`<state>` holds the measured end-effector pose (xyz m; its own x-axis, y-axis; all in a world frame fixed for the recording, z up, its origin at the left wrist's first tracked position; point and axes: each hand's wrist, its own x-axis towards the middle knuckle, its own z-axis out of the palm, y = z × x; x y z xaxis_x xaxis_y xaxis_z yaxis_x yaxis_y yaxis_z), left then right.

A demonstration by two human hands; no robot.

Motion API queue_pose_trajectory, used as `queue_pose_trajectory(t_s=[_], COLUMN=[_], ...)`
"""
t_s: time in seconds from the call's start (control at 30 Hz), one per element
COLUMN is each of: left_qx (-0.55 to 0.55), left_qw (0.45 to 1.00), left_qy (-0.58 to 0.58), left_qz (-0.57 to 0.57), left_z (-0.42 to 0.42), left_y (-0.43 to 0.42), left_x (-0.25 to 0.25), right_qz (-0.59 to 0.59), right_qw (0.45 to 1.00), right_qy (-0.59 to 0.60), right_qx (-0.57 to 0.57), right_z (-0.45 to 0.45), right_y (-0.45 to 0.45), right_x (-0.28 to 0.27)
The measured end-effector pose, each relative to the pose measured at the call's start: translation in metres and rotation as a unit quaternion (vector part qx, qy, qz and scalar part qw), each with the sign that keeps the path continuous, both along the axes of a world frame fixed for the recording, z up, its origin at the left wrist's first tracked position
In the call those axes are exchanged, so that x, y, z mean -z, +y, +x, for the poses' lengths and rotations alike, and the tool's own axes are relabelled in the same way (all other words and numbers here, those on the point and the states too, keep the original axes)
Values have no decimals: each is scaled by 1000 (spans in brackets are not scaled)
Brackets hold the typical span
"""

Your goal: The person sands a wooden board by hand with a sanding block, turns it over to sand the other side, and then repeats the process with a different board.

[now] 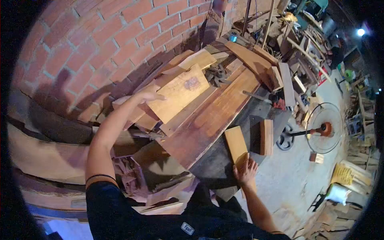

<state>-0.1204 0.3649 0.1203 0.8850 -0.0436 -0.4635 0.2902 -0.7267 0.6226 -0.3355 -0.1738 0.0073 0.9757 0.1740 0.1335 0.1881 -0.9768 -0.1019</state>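
Left hand [149, 95] pinches a broad tan wooden board [179, 95]; right hand [247, 172], grip unclear, touches a narrow yellow wooden plank [236, 143]; shifting either likely needs steadying.

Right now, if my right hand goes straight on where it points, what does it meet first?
Most likely the small light board, whose near end your right hand already seems to touch; exact depth is hard to judge.
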Motion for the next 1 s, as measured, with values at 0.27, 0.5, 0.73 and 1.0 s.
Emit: queue_pose_trajectory(t_s=[0.27,0.5,0.73,1.0], left_qx=[48,-277,-527,-530], left_qw=[990,873,788,707], left_qy=[-134,-303,-28,-62], left_qz=[-14,262,-316,-464], left_z=[2,-126,-183,-160], left_y=[90,244,185,154], left_x=[57,114,127,113], right_qz=[30,33,22,-5], right_qw=[999,999,999,1000], right_qy=[20,36,29,-10], right_qx=[0,8,-9,-4], right_z=[2,2,4,4], right_y=[5,5,5,5], right_x=[-6,-3,0,3])
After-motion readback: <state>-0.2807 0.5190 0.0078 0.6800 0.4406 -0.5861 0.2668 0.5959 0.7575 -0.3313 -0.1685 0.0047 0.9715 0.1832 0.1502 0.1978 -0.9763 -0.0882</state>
